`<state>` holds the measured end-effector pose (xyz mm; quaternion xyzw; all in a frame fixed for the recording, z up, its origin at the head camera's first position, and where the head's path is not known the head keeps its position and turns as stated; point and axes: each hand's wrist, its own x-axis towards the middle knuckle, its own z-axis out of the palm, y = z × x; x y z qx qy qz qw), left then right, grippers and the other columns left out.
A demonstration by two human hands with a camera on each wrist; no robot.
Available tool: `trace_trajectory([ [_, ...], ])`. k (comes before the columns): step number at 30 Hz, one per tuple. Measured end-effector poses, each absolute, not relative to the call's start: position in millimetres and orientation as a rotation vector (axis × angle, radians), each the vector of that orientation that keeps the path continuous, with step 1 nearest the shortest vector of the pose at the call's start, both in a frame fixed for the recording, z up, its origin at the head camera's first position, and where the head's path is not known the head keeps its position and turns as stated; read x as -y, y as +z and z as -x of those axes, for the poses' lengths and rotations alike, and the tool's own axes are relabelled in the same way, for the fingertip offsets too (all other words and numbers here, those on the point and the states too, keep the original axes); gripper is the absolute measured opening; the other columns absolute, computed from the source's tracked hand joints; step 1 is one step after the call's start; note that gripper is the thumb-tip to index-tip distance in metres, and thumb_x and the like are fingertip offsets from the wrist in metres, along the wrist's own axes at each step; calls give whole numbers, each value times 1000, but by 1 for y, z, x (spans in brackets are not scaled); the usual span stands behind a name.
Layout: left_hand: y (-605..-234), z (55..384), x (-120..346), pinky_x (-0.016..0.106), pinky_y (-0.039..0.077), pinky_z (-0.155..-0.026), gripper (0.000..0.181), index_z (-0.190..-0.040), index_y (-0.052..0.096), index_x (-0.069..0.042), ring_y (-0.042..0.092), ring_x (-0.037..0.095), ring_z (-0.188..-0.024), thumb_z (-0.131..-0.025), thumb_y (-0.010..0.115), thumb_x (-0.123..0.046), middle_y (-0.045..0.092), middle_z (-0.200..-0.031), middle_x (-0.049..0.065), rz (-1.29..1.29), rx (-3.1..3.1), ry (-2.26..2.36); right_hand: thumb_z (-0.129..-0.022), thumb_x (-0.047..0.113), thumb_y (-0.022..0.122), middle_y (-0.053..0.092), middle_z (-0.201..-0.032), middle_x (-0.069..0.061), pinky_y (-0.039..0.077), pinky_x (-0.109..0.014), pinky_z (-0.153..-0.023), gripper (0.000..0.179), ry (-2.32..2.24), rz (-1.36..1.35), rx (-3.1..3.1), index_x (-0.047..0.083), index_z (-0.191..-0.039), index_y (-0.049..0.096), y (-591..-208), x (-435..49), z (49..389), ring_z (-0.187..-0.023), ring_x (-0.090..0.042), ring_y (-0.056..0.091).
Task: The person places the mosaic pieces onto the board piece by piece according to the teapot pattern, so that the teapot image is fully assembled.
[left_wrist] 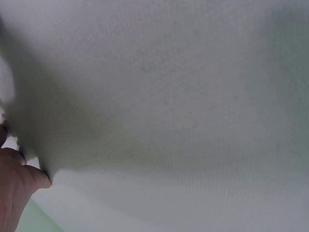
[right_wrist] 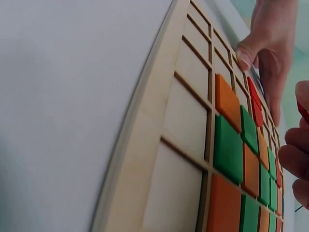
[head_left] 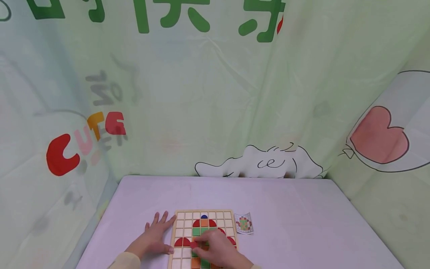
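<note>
A wooden grid board lies on the table, some cells filled with red quarter-round, green and orange square tiles. My right hand is over its middle and pinches a red tile between thumb and fingertips. In the right wrist view that red tile shows only partly at the edge. Spread along the board's left side, my left hand rests with straight fingers, its thumb on the frame. Two red tiles sit near that thumb. The right hand hides part of the pattern.
A small printed card with a coloured grid picture lies beside the board's upper right corner. A blue round piece is in the top row. Printed curtains stand behind and beside the pale table.
</note>
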<state>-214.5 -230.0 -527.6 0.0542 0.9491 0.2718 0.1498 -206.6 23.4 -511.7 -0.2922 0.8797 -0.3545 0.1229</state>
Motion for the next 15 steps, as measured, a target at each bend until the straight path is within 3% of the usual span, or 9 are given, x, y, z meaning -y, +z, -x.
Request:
trace_trajectory([
  [7,-526,214,231,81,8,-115,107,-156,42,-11,6,57,-153,-65,95,-28,25,-166,28,-147,-2715,801,-90,39,78,71,-85,15,51,-13,-69,29,-741,946,-2687,18,-109,82,-512,-2,203,-74,6,53],
  [13,-527,214,232,81,10,-114,108,-156,42,-11,7,58,-153,-64,96,-28,25,-165,29,-168,-2728,820,-90,42,77,70,-88,13,53,-19,-78,25,-428,1009,-2759,22,-103,83,-515,10,200,-78,2,51],
  [15,-528,214,232,81,10,-114,108,-156,42,-11,8,58,-153,-64,96,-29,26,-165,29,-168,-2732,813,-90,40,77,67,-82,12,51,-18,-75,21,-375,1069,-2781,20,-95,83,-516,12,198,-74,1,49],
])
